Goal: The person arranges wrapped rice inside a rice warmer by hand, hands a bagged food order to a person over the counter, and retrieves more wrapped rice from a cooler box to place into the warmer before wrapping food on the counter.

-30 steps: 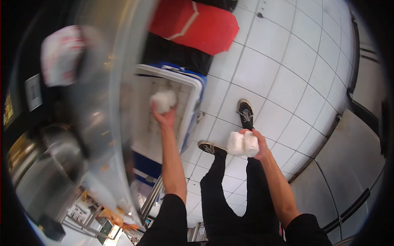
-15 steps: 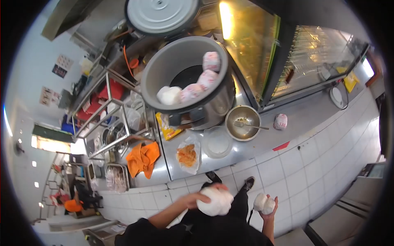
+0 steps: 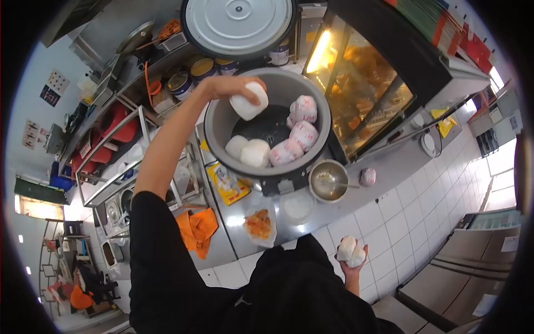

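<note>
Over the open grey cooker pot (image 3: 217, 131), my left hand (image 3: 231, 89) is closed around a white wrapped bundle (image 3: 249, 103). Inside along the near wall lie white bundles (image 3: 255, 153), and beside them several wrapped bundles with red print (image 3: 287, 151). My right hand (image 3: 355, 263), low at the right above the floor, cradles two white wrapped bundles (image 3: 351, 251). A single red-printed bundle (image 3: 367, 177) sits on the steel counter, next to a metal bowl (image 3: 328, 181) with a utensil in it.
The pot's round lid (image 3: 238, 25) is raised behind it. A lit glass display case (image 3: 361, 83) stands to its right. On the counter are fried food on paper (image 3: 260, 225), a clear round container (image 3: 297, 207), a yellow packet (image 3: 227, 183) and an orange cloth (image 3: 197, 229).
My left hand has gone from in front of my body up over the pot, carrying a white bundle. My right hand still holds its bundles low at the right. The view has shifted.
</note>
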### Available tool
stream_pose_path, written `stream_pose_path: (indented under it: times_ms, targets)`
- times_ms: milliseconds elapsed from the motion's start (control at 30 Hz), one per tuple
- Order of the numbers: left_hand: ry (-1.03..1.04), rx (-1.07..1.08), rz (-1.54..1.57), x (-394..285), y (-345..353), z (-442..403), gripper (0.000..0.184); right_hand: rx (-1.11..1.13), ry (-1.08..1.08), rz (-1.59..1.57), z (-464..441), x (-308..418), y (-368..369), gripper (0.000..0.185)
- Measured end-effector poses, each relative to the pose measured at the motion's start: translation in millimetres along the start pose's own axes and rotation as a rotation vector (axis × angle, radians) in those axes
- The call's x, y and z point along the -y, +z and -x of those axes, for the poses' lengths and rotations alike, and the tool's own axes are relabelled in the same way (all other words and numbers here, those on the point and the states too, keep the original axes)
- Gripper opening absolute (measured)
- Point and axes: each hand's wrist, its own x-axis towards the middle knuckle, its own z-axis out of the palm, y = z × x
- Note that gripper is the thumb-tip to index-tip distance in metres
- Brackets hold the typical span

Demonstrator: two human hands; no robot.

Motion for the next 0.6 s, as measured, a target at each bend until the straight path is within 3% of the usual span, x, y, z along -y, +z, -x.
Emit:
stream_pose_path:
  times_ms: [100, 267, 433, 600]
  targets:
    - [-0.244, 0.232, -0.135, 28.3, -19.7, -63.2, 0.077, -0.040, -0.033, 0.000, -20.5, 16.6, 14.9, 0.060]
    - [-0.464, 0.420, -0.218, 102.6, -23.6, -143.3, 0.085, -0.093, -0.005, 0.013, -56.4, 53.4, 13.8, 0.064]
    - [-0.627, 0.677, -0.273, 133.0, -4.0, -162.3, 0.092, -0.055, 0.161, 0.096, -104.1, 85.6, 26.1, 0.067]
    - [-0.763, 0.762, -0.151, 145.0, -9.7, -163.6, 0.096, -0.100, 0.259, 0.193, -139.2, 91.6, 42.3, 0.070]
